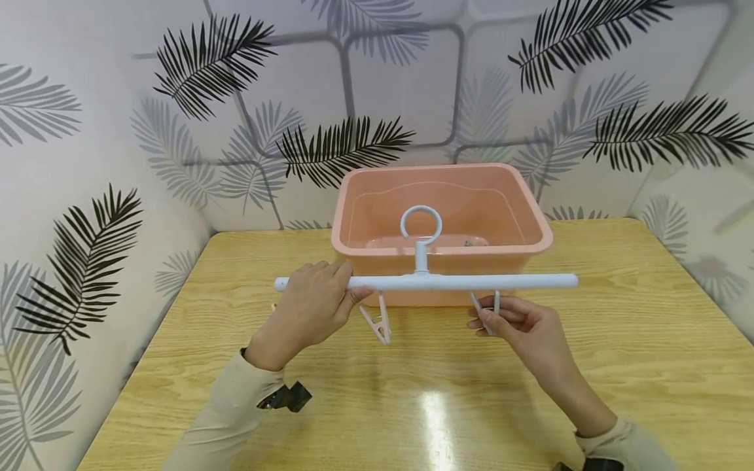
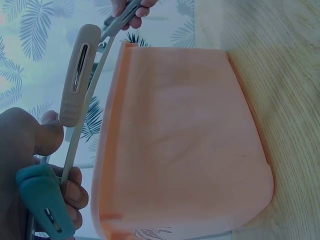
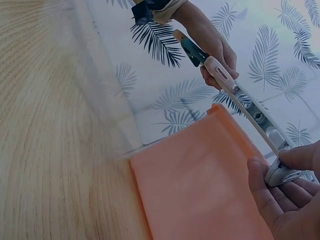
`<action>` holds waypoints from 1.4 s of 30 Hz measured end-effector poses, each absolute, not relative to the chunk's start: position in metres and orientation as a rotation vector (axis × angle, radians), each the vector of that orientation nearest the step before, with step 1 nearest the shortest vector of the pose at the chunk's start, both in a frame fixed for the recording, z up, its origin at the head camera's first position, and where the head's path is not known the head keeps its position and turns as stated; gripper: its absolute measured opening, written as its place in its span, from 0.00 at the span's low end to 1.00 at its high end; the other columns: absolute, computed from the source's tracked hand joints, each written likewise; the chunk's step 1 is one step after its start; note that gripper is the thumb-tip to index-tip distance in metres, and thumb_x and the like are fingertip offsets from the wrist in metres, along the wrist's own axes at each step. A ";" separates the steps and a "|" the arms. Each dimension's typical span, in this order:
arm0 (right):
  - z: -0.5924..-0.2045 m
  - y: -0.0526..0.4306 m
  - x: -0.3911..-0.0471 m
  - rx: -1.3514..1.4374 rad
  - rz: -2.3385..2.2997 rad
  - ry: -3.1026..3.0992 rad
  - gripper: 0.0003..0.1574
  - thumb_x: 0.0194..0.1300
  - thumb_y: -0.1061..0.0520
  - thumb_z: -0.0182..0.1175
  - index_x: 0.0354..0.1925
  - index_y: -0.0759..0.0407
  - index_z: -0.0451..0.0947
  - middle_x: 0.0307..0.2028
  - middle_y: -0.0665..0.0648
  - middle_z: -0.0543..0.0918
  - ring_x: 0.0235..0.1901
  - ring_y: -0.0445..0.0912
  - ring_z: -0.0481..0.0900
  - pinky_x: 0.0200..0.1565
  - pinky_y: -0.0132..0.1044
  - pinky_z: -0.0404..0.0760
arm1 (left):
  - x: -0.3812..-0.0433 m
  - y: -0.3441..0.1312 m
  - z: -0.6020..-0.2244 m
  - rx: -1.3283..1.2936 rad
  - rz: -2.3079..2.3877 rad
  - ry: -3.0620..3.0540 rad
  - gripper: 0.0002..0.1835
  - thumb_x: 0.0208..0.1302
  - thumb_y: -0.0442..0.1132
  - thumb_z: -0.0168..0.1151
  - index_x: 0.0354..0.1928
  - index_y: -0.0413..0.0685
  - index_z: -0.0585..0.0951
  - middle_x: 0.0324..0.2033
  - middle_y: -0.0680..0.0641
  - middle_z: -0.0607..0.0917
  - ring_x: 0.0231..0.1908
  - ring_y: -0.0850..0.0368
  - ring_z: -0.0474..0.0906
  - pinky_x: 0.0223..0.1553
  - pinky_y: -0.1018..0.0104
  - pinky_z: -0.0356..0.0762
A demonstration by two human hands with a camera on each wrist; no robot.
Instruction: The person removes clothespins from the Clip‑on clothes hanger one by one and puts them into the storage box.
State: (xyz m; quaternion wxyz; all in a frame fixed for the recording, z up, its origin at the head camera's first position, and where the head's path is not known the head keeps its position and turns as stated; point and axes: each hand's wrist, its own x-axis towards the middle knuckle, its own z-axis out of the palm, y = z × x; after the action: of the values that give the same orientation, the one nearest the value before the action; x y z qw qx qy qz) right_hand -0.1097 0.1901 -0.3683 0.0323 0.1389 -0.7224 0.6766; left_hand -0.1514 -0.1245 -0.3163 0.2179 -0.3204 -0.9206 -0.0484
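Note:
A light-blue clip hanger (image 1: 448,282) with a round hook (image 1: 421,209) is held level in front of the tub. My left hand (image 1: 312,304) grips its bar near the left end. Below the bar, my right hand (image 1: 533,327) pinches a grey clip (image 1: 497,301) right of the middle, between thumb and fingers. A pale pink clip (image 1: 384,320) hangs just right of the left hand. The left wrist view shows a teal clip (image 2: 47,205) beside the left fingers. A yellowish clip tip (image 3: 178,35) juts past it in the right wrist view.
Behind the hanger, a pink-orange plastic tub (image 1: 442,176) stands on the wooden table (image 1: 365,405). Something small and greenish, too small to tell, shows on its bottom. A wall (image 1: 400,91) with a leaf pattern rises along the table's back and left sides.

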 end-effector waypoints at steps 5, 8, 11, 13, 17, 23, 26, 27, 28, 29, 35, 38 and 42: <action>-0.367 0.196 -0.111 0.405 2.095 -2.267 0.21 0.68 0.61 0.59 0.53 0.76 0.74 0.38 0.55 0.88 0.37 0.47 0.87 0.40 0.41 0.82 | -0.151 -0.123 -0.316 -0.888 -0.143 -2.563 0.21 0.69 0.52 0.56 0.23 0.48 0.66 0.16 0.54 0.64 0.17 0.57 0.61 0.19 0.64 0.61; -0.368 0.195 -0.111 0.404 2.143 -2.260 0.22 0.68 0.61 0.59 0.52 0.78 0.73 0.39 0.59 0.87 0.37 0.47 0.87 0.41 0.43 0.82 | -0.152 -0.122 -0.317 -0.883 -0.140 -2.568 0.21 0.69 0.52 0.56 0.23 0.48 0.65 0.16 0.54 0.63 0.17 0.57 0.61 0.20 0.64 0.61; -0.370 0.193 -0.110 0.459 2.261 -2.240 0.22 0.68 0.62 0.58 0.53 0.79 0.72 0.41 0.64 0.86 0.39 0.48 0.86 0.43 0.44 0.81 | -0.152 -0.122 -0.318 -0.884 -0.136 -2.569 0.21 0.69 0.52 0.56 0.23 0.48 0.66 0.16 0.55 0.64 0.17 0.57 0.61 0.20 0.64 0.62; -0.371 0.192 -0.111 0.505 2.336 -2.228 0.21 0.69 0.63 0.57 0.53 0.79 0.71 0.43 0.66 0.85 0.40 0.49 0.86 0.44 0.44 0.81 | -0.152 -0.121 -0.318 -0.889 -0.138 -2.567 0.21 0.69 0.52 0.56 0.24 0.48 0.66 0.16 0.55 0.64 0.17 0.57 0.61 0.20 0.64 0.62; -0.372 0.190 -0.111 0.531 2.379 -2.214 0.19 0.69 0.63 0.57 0.53 0.76 0.72 0.44 0.65 0.85 0.41 0.50 0.86 0.44 0.46 0.81 | -0.153 -0.120 -0.317 -0.898 -0.145 -2.563 0.21 0.69 0.52 0.56 0.23 0.48 0.66 0.16 0.54 0.64 0.17 0.57 0.62 0.20 0.64 0.62; -0.370 0.194 -0.109 0.554 1.951 -2.394 0.16 0.66 0.64 0.61 0.50 0.73 0.77 0.36 0.59 0.87 0.32 0.46 0.86 0.36 0.43 0.83 | -0.152 -0.120 -0.317 -0.886 -0.114 -2.597 0.21 0.69 0.53 0.56 0.24 0.48 0.67 0.16 0.55 0.65 0.17 0.57 0.63 0.21 0.63 0.63; -0.369 0.198 -0.107 0.604 1.597 -2.475 0.12 0.63 0.64 0.63 0.46 0.67 0.80 0.31 0.55 0.87 0.26 0.41 0.85 0.29 0.35 0.83 | -0.151 -0.120 -0.317 -0.899 -0.098 -2.615 0.21 0.69 0.54 0.56 0.24 0.49 0.67 0.16 0.55 0.66 0.17 0.57 0.63 0.22 0.63 0.64; -0.369 0.199 -0.107 0.622 1.509 -2.473 0.12 0.62 0.65 0.64 0.45 0.66 0.81 0.30 0.54 0.87 0.25 0.40 0.84 0.28 0.34 0.82 | -0.150 -0.120 -0.318 -0.904 -0.096 -2.619 0.21 0.69 0.54 0.56 0.24 0.49 0.67 0.16 0.55 0.66 0.18 0.57 0.64 0.22 0.63 0.64; -0.369 0.200 -0.108 0.646 1.424 -2.459 0.11 0.61 0.66 0.65 0.43 0.65 0.82 0.29 0.54 0.87 0.24 0.39 0.84 0.27 0.32 0.81 | -0.150 -0.120 -0.318 -0.906 -0.092 -2.623 0.21 0.69 0.54 0.55 0.24 0.49 0.67 0.16 0.55 0.66 0.18 0.57 0.63 0.22 0.63 0.63; -0.369 0.200 -0.108 0.669 1.328 -2.441 0.09 0.59 0.67 0.66 0.41 0.64 0.82 0.28 0.53 0.86 0.23 0.38 0.83 0.26 0.30 0.81 | -0.150 -0.119 -0.319 -0.911 -0.092 -2.626 0.21 0.69 0.54 0.55 0.24 0.49 0.67 0.16 0.55 0.66 0.18 0.57 0.63 0.22 0.63 0.63; -0.369 0.196 -0.105 0.706 0.860 -2.317 0.13 0.50 0.74 0.67 0.29 0.61 0.76 0.21 0.51 0.83 0.19 0.39 0.82 0.21 0.24 0.76 | -0.147 -0.117 -0.323 -0.931 -0.073 -2.608 0.22 0.68 0.54 0.56 0.22 0.49 0.66 0.15 0.55 0.64 0.16 0.59 0.61 0.19 0.64 0.61; -0.367 0.194 -0.102 0.695 0.728 -2.293 0.12 0.49 0.74 0.66 0.31 0.64 0.76 0.21 0.53 0.83 0.19 0.41 0.81 0.19 0.28 0.76 | -0.146 -0.115 -0.324 -0.932 -0.072 -2.605 0.22 0.68 0.53 0.56 0.22 0.49 0.65 0.14 0.55 0.63 0.15 0.59 0.60 0.18 0.64 0.61; -0.365 0.194 -0.099 0.706 0.570 -2.257 0.07 0.56 0.69 0.62 0.37 0.69 0.77 0.22 0.58 0.83 0.17 0.42 0.78 0.16 0.34 0.73 | -0.144 -0.112 -0.322 -0.915 -0.079 -2.620 0.22 0.69 0.53 0.56 0.21 0.50 0.65 0.14 0.55 0.64 0.14 0.60 0.61 0.15 0.64 0.61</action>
State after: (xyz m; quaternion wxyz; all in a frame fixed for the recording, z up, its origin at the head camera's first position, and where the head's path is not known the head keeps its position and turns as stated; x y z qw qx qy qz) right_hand -0.0987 0.1937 -0.3648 0.3473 0.2720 -0.8701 0.2198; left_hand -0.1436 -0.1122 -0.3224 0.1819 -0.3240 -0.9280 -0.0281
